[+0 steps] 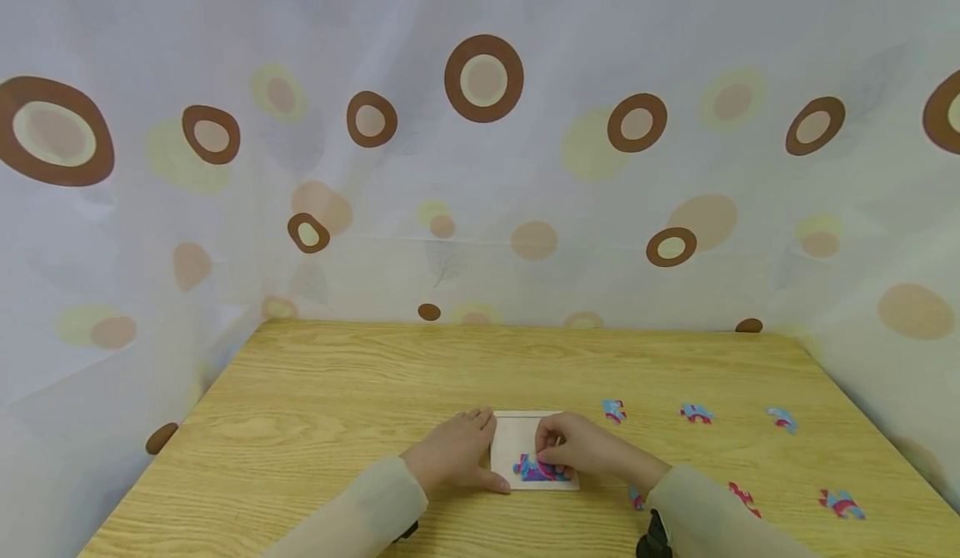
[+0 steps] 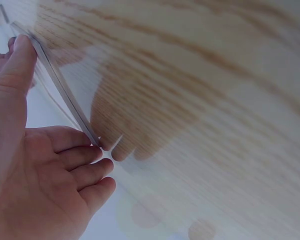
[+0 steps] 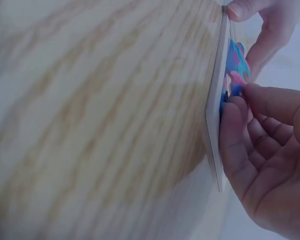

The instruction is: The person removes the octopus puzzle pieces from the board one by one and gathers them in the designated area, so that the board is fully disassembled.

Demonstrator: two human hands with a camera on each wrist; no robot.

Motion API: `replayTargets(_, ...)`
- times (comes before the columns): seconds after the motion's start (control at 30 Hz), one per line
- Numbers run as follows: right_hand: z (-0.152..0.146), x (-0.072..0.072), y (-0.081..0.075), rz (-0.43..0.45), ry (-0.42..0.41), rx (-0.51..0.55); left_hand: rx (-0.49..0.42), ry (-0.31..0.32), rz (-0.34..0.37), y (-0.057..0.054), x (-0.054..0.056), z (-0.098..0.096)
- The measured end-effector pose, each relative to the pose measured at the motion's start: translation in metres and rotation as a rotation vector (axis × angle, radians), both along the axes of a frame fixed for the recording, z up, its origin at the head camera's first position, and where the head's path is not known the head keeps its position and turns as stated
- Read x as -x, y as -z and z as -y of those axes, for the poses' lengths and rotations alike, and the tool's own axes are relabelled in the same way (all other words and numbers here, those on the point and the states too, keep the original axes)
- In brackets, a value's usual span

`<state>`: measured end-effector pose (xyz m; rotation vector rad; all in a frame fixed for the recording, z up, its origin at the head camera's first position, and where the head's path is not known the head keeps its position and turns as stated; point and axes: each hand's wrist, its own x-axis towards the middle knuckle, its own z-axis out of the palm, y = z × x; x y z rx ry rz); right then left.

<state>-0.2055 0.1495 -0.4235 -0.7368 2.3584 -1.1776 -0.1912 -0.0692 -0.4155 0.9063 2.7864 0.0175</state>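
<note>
A white puzzle tray [image 1: 517, 434] lies flat near the front of the wooden table [image 1: 360, 391]. My left hand [image 1: 459, 451] rests against the tray's left edge, fingers at the far corner and thumb at the near one. In the left wrist view the thumb of the left hand [image 2: 50, 170] lies along the tray's thin edge [image 2: 65, 92]. My right hand [image 1: 572, 449] curls over the tray and pinches a blue and pink puzzle piece [image 1: 536, 469] onto it. The right wrist view shows the right hand [image 3: 260, 130] with its fingertips on that piece [image 3: 236, 80] against the tray [image 3: 216, 115].
Several loose blue and pink pieces lie to the right of the tray, such as a piece [image 1: 613, 409] just beyond it, another [image 1: 697, 414] farther right and one [image 1: 842, 504] near the front right. A dotted curtain [image 1: 480, 166] hangs behind and beside the table.
</note>
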Motion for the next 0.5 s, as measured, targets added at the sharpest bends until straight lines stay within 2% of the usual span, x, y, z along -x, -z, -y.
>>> replayTargets(0.33,0.0001,0.0008,-0.0012,0.058,0.019,0.022,-0.001,0.008,-0.012,0.0001,0.0016,0.0009)
replayTargets(0.5,-0.0062,0.0011,-0.0039,0.112,0.021,0.074,0.006,0.014,-0.017,0.0001,0.0009,0.001)
